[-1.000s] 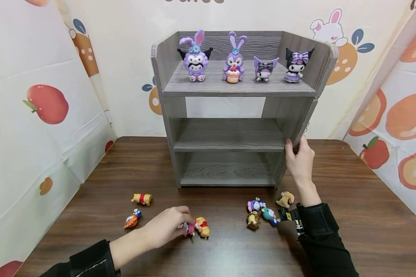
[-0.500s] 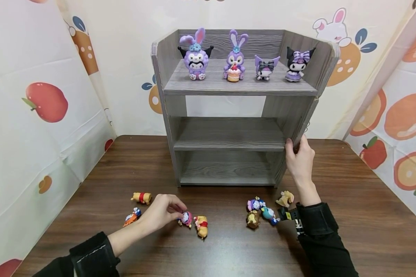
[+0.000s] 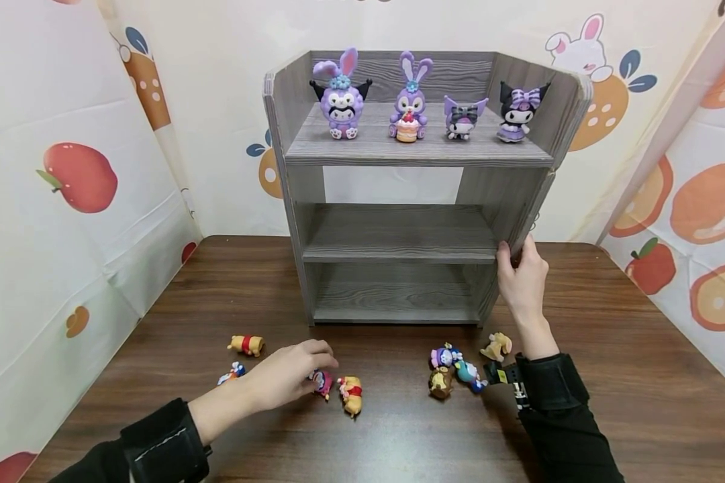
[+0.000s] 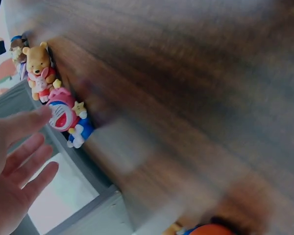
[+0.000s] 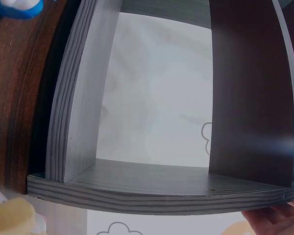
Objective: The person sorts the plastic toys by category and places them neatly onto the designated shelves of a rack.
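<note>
My left hand (image 3: 296, 373) reaches over a small pink-and-blue figurine (image 3: 322, 382) lying on the table. In the left wrist view its fingers are spread, and one fingertip is right at the face of that figurine (image 4: 63, 116). Just right of it lies a yellow bear figurine in a red shirt (image 3: 351, 394). My right hand (image 3: 524, 282) grips the right side panel of a grey wooden shelf unit (image 3: 399, 258), thumb at the front edge and fingers around the outside. In the right wrist view, fingers (image 5: 274, 218) show at the panel's edge.
Several purple figurines, including a rabbit (image 3: 407, 111), stand on the top shelf. Left of the left hand lie another yellow bear (image 3: 246, 345) and a partly hidden figurine (image 3: 232, 373). Near the right wrist are a brown figurine (image 3: 440, 382), a teal one (image 3: 468, 374) and others.
My left hand drew left from beside the yellow bear, shifting the pink-and-blue figurine slightly left, and its fingers have since reached forward over it. The right hand keeps its grip on the shelf.
</note>
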### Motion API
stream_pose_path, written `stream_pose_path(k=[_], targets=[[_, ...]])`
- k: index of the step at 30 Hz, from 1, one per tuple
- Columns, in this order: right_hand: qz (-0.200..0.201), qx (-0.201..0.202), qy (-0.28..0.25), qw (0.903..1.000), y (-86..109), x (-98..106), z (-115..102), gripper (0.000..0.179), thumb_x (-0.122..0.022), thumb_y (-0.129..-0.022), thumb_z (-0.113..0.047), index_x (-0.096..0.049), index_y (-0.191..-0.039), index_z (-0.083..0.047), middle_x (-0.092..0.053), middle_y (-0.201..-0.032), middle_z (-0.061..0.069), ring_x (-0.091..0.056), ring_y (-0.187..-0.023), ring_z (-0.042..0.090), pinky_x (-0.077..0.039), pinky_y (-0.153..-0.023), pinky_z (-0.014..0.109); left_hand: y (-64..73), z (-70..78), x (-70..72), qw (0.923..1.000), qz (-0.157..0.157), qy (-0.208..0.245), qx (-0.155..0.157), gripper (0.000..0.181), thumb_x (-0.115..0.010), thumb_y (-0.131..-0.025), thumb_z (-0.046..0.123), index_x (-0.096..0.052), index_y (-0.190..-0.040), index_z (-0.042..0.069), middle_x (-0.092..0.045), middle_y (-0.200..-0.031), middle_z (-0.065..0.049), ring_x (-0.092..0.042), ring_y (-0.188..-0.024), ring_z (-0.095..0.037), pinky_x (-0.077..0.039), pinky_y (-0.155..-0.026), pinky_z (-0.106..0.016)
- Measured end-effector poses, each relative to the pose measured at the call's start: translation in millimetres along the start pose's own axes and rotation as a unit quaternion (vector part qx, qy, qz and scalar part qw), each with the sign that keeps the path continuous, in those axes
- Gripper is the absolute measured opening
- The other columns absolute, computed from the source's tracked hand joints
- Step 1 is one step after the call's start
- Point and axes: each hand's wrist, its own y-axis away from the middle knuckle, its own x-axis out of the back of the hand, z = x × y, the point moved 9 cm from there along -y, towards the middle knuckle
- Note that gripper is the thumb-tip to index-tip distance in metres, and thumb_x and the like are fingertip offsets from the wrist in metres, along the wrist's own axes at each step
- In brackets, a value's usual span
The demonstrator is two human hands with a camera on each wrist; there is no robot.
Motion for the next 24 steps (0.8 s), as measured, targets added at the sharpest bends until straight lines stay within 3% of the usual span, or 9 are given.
stream_pose_path(k=[5,10,14,20,24], targets=[[-0.001,0.002,-0.002,1.0,0.1,0.3,-0.2,0.02,-0.049,-0.086,-0.008,-0.054,-0.099,0.006,-0.055,-0.064,0.015,-0.041,-0.05,0.005,-0.029,-0.044,0.013,-3.1,12.4,-9.4,0.9921,-0.04,-0.107,-0.053,0.028,-0.071,-0.067,0.002,-0.065,-0.093,0.011,-0.057,-0.094,0.002,-0.053,-0.088,-0.011,-0.045,-0.074,-0.024],[-0.002,0.003,-0.005,1.0,0.4,0.1,-0.3,0.02,-0.049,-0.086,-0.007,-0.054,-0.099,0.007,-0.056,-0.065,0.015,-0.041,-0.05,0.004,-0.029,-0.045,0.012,-5.2,24.6,-17.4,0.9707,-0.047,-0.212,-0.103,0.022,-0.067,-0.072,0.004,-0.066,-0.093,0.012,-0.058,-0.089,0.004,-0.053,-0.083,-0.011,-0.043,-0.069,-0.022],[-0.001,0.002,-0.005,1.0,0.2,0.2,0.1,0.02,-0.049,-0.086,-0.007,-0.054,-0.099,0.007,-0.056,-0.065,0.015,-0.041,-0.05,0.003,-0.029,-0.045,0.011,-6.1,28.5,-21.5,0.9588,-0.05,-0.254,-0.116,0.015,-0.064,-0.077,0.014,-0.065,-0.092,0.011,-0.059,-0.086,0.005,-0.053,-0.079,-0.01,-0.042,-0.064,-0.021],[0.0,0.005,-0.004,1.0,0.0,0.5,0.7,0.02,-0.049,-0.086,-0.006,-0.054,-0.098,0.008,-0.055,-0.063,0.015,-0.04,-0.05,0.004,-0.028,-0.045,0.011,-6.8,28.0,-25.6,0.9599,-0.043,-0.253,-0.113,0.014,-0.065,-0.077,0.018,-0.063,-0.088,0.01,-0.061,-0.081,0.004,-0.053,-0.074,-0.01,-0.043,-0.063,-0.021],[0.001,0.01,-0.005,0.9999,0.1,0.5,0.0,0.019,-0.048,-0.086,-0.006,-0.054,-0.097,0.008,-0.053,-0.061,0.014,-0.039,-0.048,0.004,-0.027,-0.044,0.011,-7.5,22.8,-25.0,0.9708,-0.051,-0.221,-0.08,0.009,-0.066,-0.075,0.013,-0.065,-0.084,0.01,-0.059,-0.079,0.003,-0.052,-0.073,-0.01,-0.043,-0.06,-0.02]])
